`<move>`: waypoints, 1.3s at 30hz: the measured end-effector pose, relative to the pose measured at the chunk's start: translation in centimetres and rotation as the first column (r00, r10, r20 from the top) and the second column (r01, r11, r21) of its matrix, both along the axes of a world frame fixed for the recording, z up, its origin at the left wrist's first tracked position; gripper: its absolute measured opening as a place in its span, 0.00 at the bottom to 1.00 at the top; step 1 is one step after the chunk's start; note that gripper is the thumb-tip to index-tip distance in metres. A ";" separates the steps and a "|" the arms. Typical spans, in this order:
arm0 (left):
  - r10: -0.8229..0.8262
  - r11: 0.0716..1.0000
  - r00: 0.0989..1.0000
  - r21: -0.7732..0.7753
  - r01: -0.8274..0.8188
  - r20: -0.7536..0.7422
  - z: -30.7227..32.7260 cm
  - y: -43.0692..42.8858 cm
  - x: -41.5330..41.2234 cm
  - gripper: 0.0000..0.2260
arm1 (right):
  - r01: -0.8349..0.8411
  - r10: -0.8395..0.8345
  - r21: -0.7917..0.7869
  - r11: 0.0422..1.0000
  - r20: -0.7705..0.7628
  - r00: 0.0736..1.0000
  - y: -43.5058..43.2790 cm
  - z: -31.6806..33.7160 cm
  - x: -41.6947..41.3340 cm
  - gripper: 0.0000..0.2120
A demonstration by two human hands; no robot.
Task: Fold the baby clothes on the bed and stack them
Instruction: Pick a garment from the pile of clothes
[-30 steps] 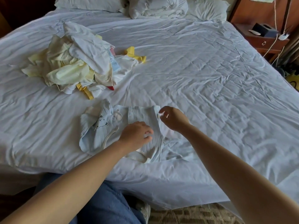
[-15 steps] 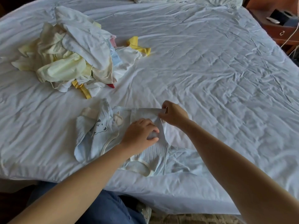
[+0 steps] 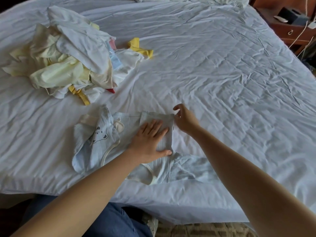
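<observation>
A pale blue striped baby garment (image 3: pixel 95 144) with a bear print lies near the bed's front edge, partly folded. My left hand (image 3: pixel 150 141) presses flat on its folded right part, fingers straight. My right hand (image 3: pixel 185 120) pinches the upper right corner of that fold with thumb and forefinger. A loose heap of unfolded baby clothes (image 3: pixel 71 55), white, pale yellow and light blue with yellow trims, sits at the back left of the bed.
The white wrinkled bed sheet (image 3: pixel 222 82) spreads wide to the right of the garment. A wooden nightstand (image 3: pixel 294 29) with a dark box and cables stands at the far right. Pillows lie along the top edge. My jeans-clad leg (image 3: pixel 109 221) is below the bed edge.
My left hand has flattened from a curled grip and now presses on the fold. My right hand has drawn the garment's corner rightward and outward. The camera has tilted down slightly.
</observation>
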State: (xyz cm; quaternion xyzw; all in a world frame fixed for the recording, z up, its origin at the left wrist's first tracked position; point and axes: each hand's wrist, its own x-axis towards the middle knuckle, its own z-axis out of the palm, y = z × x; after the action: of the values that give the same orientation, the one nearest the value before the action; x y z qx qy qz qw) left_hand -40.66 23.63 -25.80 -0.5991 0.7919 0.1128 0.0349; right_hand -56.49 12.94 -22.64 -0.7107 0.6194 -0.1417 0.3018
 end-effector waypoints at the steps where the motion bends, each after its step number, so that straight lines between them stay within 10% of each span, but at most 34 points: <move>1: 0.005 1.000 1.000 0.003 -0.005 0.002 0.1 0.1 -0.1 0.42 | -0.021 0.021 -0.052 0.998 -0.010 1.000 0.7 0.1 0.0 0.11; 5: 0.039 0.999 0.998 -0.028 -0.038 0.040 0.3 1.0 -0.5 0.48 | -0.208 0.183 -0.259 0.943 -0.119 0.976 4.7 -0.1 -0.8 0.16; 14: 0.026 0.993 0.993 0.111 -0.039 0.114 0.6 6.6 0.8 0.53 | -0.424 0.319 -0.163 0.891 -0.439 0.840 10.9 -2.6 -3.5 0.31; 20: -0.031 0.986 0.999 0.160 0.037 -0.039 2.0 9.5 3.0 0.43 | -0.414 0.305 -0.167 0.895 -0.448 0.841 13.0 -0.8 -3.2 0.28; 27: 0.136 0.946 0.962 -0.259 -0.197 -0.236 3.8 10.3 7.7 0.18 | -0.521 0.432 -0.172 0.836 -0.379 0.818 12.7 2.4 2.1 0.23; 39: 0.320 0.871 0.878 -0.254 -0.420 -0.357 2.2 9.2 11.9 0.14 | -0.637 0.564 -0.135 0.759 -0.351 0.747 6.8 5.7 13.1 0.22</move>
State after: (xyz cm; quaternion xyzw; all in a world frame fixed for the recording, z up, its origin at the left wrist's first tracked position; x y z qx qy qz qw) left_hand -28.72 32.81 -23.60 -0.7140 0.6640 0.0766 -0.2085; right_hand -43.35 19.75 -16.99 -0.9173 0.3700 -0.0066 0.1469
